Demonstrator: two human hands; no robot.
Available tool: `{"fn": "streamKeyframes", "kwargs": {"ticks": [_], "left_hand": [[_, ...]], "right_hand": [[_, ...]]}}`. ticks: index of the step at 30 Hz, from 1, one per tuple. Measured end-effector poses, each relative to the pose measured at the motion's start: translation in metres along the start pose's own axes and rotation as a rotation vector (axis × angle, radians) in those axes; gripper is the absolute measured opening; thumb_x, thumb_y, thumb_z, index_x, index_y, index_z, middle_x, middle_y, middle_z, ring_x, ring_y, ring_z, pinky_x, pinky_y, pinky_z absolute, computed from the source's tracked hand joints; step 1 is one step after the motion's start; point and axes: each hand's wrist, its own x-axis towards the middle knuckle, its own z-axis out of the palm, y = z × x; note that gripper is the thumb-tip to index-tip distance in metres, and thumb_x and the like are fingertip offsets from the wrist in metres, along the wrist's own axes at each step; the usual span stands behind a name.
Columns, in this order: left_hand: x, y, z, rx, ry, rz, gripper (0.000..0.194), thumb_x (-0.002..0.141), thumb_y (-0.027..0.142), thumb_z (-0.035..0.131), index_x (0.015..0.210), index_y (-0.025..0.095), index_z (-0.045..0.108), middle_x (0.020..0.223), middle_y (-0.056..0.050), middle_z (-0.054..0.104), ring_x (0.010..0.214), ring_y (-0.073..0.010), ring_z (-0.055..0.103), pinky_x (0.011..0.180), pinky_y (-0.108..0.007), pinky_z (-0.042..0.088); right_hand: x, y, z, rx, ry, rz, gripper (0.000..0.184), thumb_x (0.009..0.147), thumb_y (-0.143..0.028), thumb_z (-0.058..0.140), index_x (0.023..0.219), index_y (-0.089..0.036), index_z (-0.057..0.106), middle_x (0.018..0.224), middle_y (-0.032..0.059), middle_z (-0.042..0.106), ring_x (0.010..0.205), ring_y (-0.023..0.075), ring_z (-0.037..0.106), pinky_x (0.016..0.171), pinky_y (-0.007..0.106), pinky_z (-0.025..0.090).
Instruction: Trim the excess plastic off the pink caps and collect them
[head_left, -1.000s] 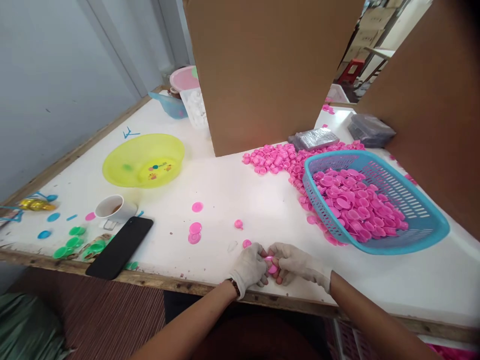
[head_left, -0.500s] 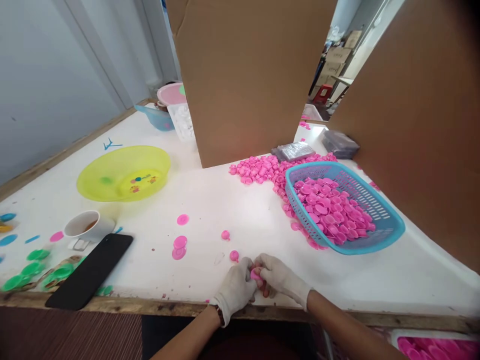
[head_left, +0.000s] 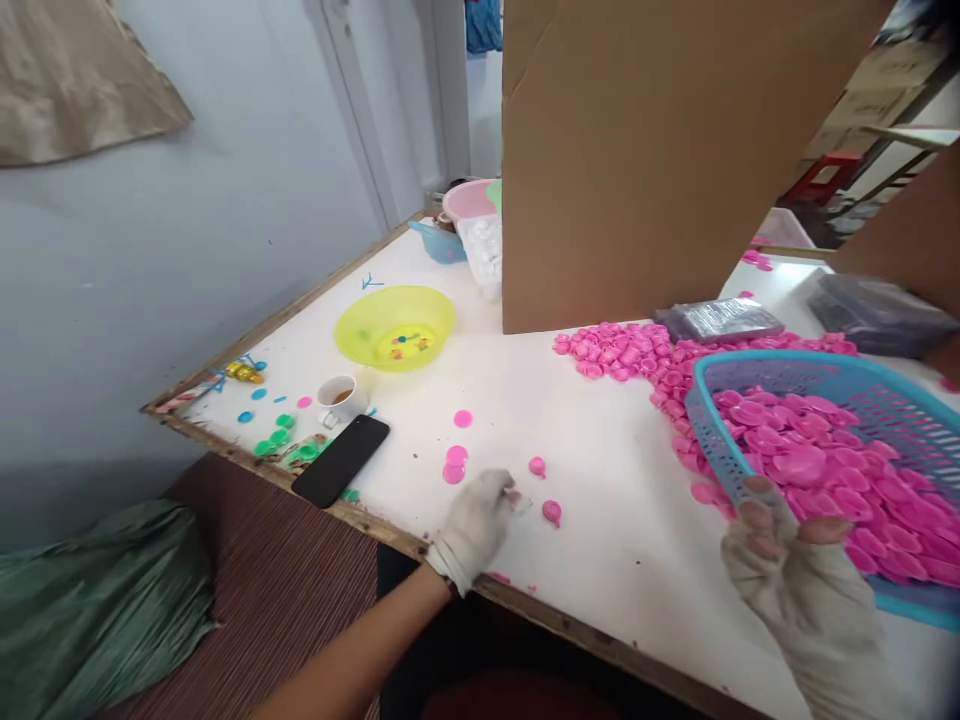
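- Firstly, left hand (head_left: 472, 525), gloved: low over the white table (head_left: 600, 590), fingers curled inward; whether they close on anything cannot be told.
- Clear scrap (head_left: 519, 503), small and transparent: at or just beside the left fingertips; contact uncertain.
- Right hand (head_left: 799, 590), gloved: at the near side of the basket, fingers and thumb parted and bent; no piece seen in its grasp.
- Blue basket (head_left: 716, 445), with slotted walls: holds a large mound of pink pieces (head_left: 817, 450), overlapping and facing various ways.
- Larger-looking pink piece (head_left: 799, 465): just beyond the right fingertips; whether it rests on the mound or is above it cannot be told.
- Pink heap (head_left: 619, 350), loose: along the foot of the cardboard (head_left: 637, 170) and beside the basket.
- Two small round pink pieces with short stems, upper (head_left: 537, 466) and lower (head_left: 552, 513): apart on the table, right of the left hand.
- Pink discs (head_left: 454, 464), two, touching; a single disc (head_left: 463, 418) lies beyond.
- Standing, by judgement: partway; many pieces lie in the basket, many outside; neither hand shows a pink piece held.
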Motion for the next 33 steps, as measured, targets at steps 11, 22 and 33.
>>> {"fn": "streamKeyframes", "kwargs": {"ticks": [11, 22, 33], "left_hand": [[0.052, -0.053, -0.045, 0.404, 0.077, -0.179, 0.019, 0.076, 0.024, 0.053, 0.094, 0.018, 0.056, 0.097, -0.008, 0.056, 0.083, -0.0196, 0.058, 0.072, -0.03, 0.043], [-0.033, 0.032, 0.027, -0.704, -0.409, -0.295, 0.008, 0.075, 0.021, 0.049, 0.083, 0.018, 0.049, 0.056, 0.004, 0.053, 0.05, -0.0097, 0.054, 0.049, -0.02, 0.044], [0.01, 0.04, 0.062, -0.656, -0.536, -0.457, 0.013, 0.078, 0.022, 0.053, 0.088, 0.016, 0.047, 0.049, 0.005, 0.054, 0.037, -0.0081, 0.05, 0.039, -0.019, 0.042]], "right_hand": [[-0.009, 0.101, 0.08, -1.303, -0.517, -0.327, 0.043, 0.083, -0.019, 0.039, 0.122, -0.028, 0.054, 0.094, 0.0072, 0.059, 0.076, 0.0184, 0.057, 0.066, 0.029, 0.046], [-0.046, 0.068, 0.06, -0.843, -0.467, 0.07, 0.02, 0.083, -0.029, 0.041, 0.091, -0.021, 0.058, 0.069, 0.0014, 0.058, 0.057, 0.0139, 0.054, 0.053, 0.026, 0.045], [-0.005, 0.067, 0.063, -0.529, -0.422, 0.357, 0.019, 0.074, -0.036, 0.052, 0.079, -0.018, 0.05, 0.059, -0.0049, 0.053, 0.044, 0.0071, 0.05, 0.041, 0.018, 0.036]]}}
